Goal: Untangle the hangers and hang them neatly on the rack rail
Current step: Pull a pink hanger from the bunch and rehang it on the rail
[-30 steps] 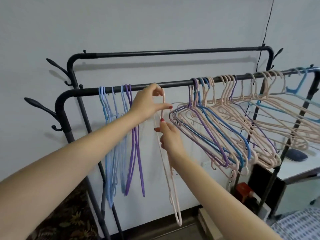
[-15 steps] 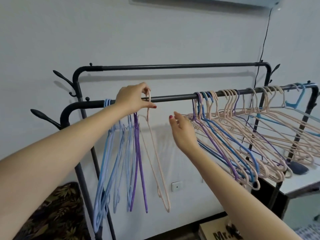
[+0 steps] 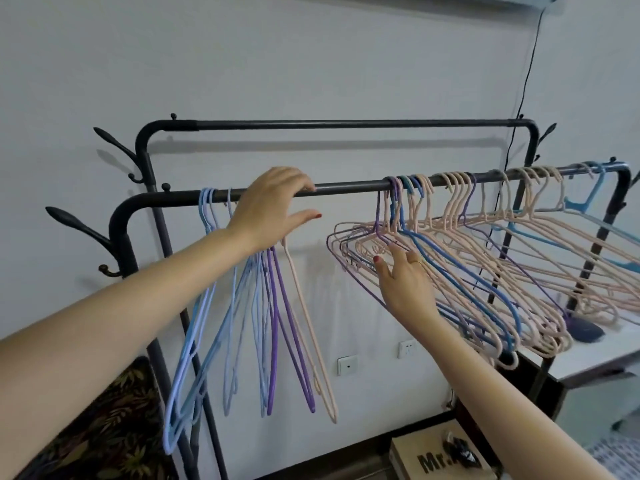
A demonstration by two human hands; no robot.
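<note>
A black rack rail (image 3: pixel 349 186) runs across the view. At its left end hang several sorted hangers, light blue (image 3: pixel 194 327), purple (image 3: pixel 287 327) and one pink hanger (image 3: pixel 308 327) at the right of the group. My left hand (image 3: pixel 270 209) lies open over the rail just above that group, holding nothing. To the right, a tangled bunch of pink, blue and purple hangers (image 3: pixel 485 258) hangs splayed sideways. My right hand (image 3: pixel 405 278) is open with its fingers touching the bunch's left end.
A second, higher rail (image 3: pixel 346 124) stands behind, with coat hooks (image 3: pixel 74 223) at the rack's left post. A cardboard box (image 3: pixel 440 459) sits on the floor below. A white table (image 3: pixel 588 358) stands at right, under the tangled hangers. A patterned cushion (image 3: pixel 104 427) is at lower left.
My left hand slid the pink hanger left to the sorted group and let go of its hook. My right hand moved right onto the tangled bunch.
</note>
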